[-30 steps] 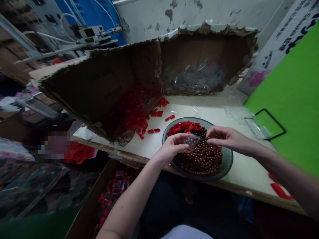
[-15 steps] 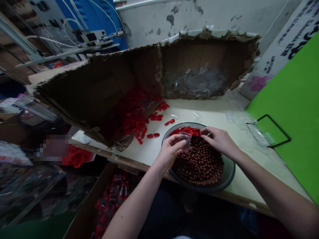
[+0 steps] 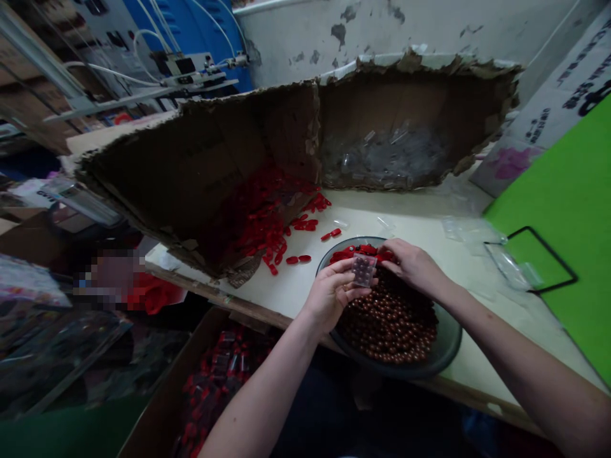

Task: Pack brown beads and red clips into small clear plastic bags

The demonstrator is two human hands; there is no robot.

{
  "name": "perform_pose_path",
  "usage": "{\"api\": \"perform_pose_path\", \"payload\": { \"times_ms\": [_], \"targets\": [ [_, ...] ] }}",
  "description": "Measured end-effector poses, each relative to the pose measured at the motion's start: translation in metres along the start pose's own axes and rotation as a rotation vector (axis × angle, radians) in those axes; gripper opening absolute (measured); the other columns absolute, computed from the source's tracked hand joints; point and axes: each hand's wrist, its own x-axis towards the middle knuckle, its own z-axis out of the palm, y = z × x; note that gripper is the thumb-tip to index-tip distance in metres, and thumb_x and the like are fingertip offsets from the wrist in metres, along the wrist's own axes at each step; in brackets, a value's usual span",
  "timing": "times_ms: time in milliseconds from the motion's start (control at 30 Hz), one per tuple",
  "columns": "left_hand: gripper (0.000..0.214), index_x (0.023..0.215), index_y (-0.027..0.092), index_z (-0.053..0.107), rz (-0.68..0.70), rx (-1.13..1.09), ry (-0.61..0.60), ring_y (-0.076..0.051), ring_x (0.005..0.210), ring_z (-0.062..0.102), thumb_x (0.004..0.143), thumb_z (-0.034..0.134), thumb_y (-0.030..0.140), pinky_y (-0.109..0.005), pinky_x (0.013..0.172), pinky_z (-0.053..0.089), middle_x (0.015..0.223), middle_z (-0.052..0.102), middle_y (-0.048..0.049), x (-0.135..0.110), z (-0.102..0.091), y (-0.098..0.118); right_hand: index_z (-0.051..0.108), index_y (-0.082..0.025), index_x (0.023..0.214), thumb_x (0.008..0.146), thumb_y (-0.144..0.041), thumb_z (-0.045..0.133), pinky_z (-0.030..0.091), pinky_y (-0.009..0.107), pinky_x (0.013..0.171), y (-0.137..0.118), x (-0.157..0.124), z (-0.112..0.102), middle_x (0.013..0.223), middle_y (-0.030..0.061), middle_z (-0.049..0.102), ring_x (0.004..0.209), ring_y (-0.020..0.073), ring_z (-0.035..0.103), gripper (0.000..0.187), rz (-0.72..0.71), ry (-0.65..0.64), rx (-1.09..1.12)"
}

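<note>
My left hand (image 3: pixel 331 291) pinches a small clear plastic box (image 3: pixel 363 270) above the bowl, and dark round beads show through its wall. My right hand (image 3: pixel 413 264) is at the bowl's far side, with thumb and fingers closed on a red plastic cap (image 3: pixel 387 256); its fingertips are partly hidden. Beneath both hands stands a grey-green bowl (image 3: pixel 451 340) filled with shiny brown beads (image 3: pixel 391 324). More red caps (image 3: pixel 340 253) lie on the beads along the far rim.
A torn cardboard bin (image 3: pixel 200 146) holds loose red caps (image 3: pixel 258 210) and, in its right part, clear boxes (image 3: pixel 391 156). Below the table edge, a carton (image 3: pixel 165 381) contains red-capped clear boxes (image 3: pixel 224 362). A green panel (image 3: pixel 563 235) with a black wire handle (image 3: pixel 570 254) stands right.
The clear box has turned and now shows its flat side with beads inside. My right hand has closed in on the red caps. The view has shifted slightly.
</note>
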Motion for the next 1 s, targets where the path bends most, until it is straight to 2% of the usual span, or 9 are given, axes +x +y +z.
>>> {"api": "perform_pose_path", "payload": {
  "times_ms": [67,167,267,333,533,633,833,900,1000],
  "targets": [
    [0.037,0.105,0.007,0.064,-0.011,0.006,-0.007,-0.023,0.081,0.071,0.07,0.067,0.019,-0.028,0.071,0.053,0.094,0.072,-0.0154,-0.001,0.001,0.0,0.064,-0.022,0.092,0.081,-0.032,0.064,0.048,0.032,0.069,-0.003,-0.005,-0.008,0.087,0.0044,0.068,0.075,0.02,0.063,0.015,0.094,0.025,0.168],
    [0.035,0.102,0.009,0.066,0.003,0.074,0.015,-0.02,0.075,0.07,0.073,0.071,0.028,-0.026,0.066,0.053,0.093,0.072,-0.0133,-0.001,0.002,-0.005,0.065,-0.023,0.096,0.078,-0.044,0.068,0.046,0.028,0.065,-0.021,-0.015,-0.022,0.088,0.0029,0.07,0.072,0.0168,0.062,0.027,0.259,0.04,0.605],
    [0.036,0.099,0.01,0.067,0.023,0.195,0.014,-0.014,0.068,0.067,0.071,0.074,0.031,-0.023,0.059,0.052,0.091,0.071,-0.0099,-0.001,0.003,-0.016,0.066,-0.022,0.095,0.074,-0.044,0.074,0.045,0.025,0.062,-0.046,-0.027,-0.032,0.086,0.0014,0.069,0.069,0.0129,0.06,0.031,0.389,-0.027,1.007],
    [0.035,0.099,0.011,0.068,0.037,0.256,-0.003,-0.012,0.067,0.064,0.072,0.074,0.033,-0.022,0.057,0.052,0.086,0.07,-0.0077,-0.002,0.003,-0.023,0.067,-0.021,0.092,0.071,-0.041,0.078,0.044,0.024,0.061,-0.059,-0.033,-0.036,0.082,0.0003,0.068,0.065,0.0107,0.058,0.031,0.449,-0.092,1.137],
    [0.033,0.102,0.012,0.067,0.094,0.326,-0.048,-0.01,0.065,0.059,0.078,0.068,0.035,-0.023,0.058,0.055,0.081,0.065,-0.0034,-0.008,0.006,-0.03,0.067,-0.02,0.089,0.066,-0.036,0.082,0.044,0.022,0.06,-0.065,-0.045,-0.035,0.079,-0.0011,0.067,0.064,0.0091,0.057,0.032,0.51,-0.138,1.204],
    [0.031,0.103,0.012,0.066,0.143,0.41,-0.007,-0.011,0.064,0.057,0.08,0.065,0.034,-0.022,0.057,0.053,0.078,0.063,-0.0028,-0.013,0.012,-0.031,0.065,-0.02,0.087,0.066,-0.037,0.082,0.045,0.023,0.06,-0.064,-0.05,-0.031,0.078,-0.0011,0.066,0.064,0.0102,0.058,0.032,0.517,-0.135,1.206],
    [0.024,0.102,0.015,0.066,0.253,0.597,0.122,-0.008,0.057,0.052,0.086,0.057,0.031,-0.02,0.056,0.045,0.075,0.062,-0.0012,-0.019,0.019,-0.042,0.064,-0.021,0.086,0.069,-0.04,0.079,0.046,0.024,0.059,-0.077,-0.063,-0.016,0.077,-0.0005,0.065,0.065,0.0122,0.058,0.03,0.48,0.017,1.16],
    [0.023,0.1,0.016,0.066,0.254,0.594,0.14,-0.008,0.056,0.051,0.086,0.057,0.032,-0.02,0.054,0.044,0.073,0.062,-0.0008,-0.018,0.018,-0.046,0.064,-0.021,0.088,0.069,-0.041,0.079,0.047,0.024,0.061,-0.08,-0.067,-0.011,0.078,-0.0007,0.067,0.067,0.0125,0.06,0.031,0.496,0.055,1.173],
    [0.025,0.1,0.016,0.065,0.198,0.474,0.089,-0.008,0.056,0.053,0.084,0.06,0.034,-0.02,0.055,0.046,0.072,0.062,-0.0005,-0.015,0.016,-0.049,0.065,-0.022,0.089,0.069,-0.042,0.079,0.047,0.023,0.062,-0.077,-0.071,-0.012,0.079,-0.0012,0.068,0.067,0.0121,0.06,0.031,0.511,0.07,1.157]
  ]
}}
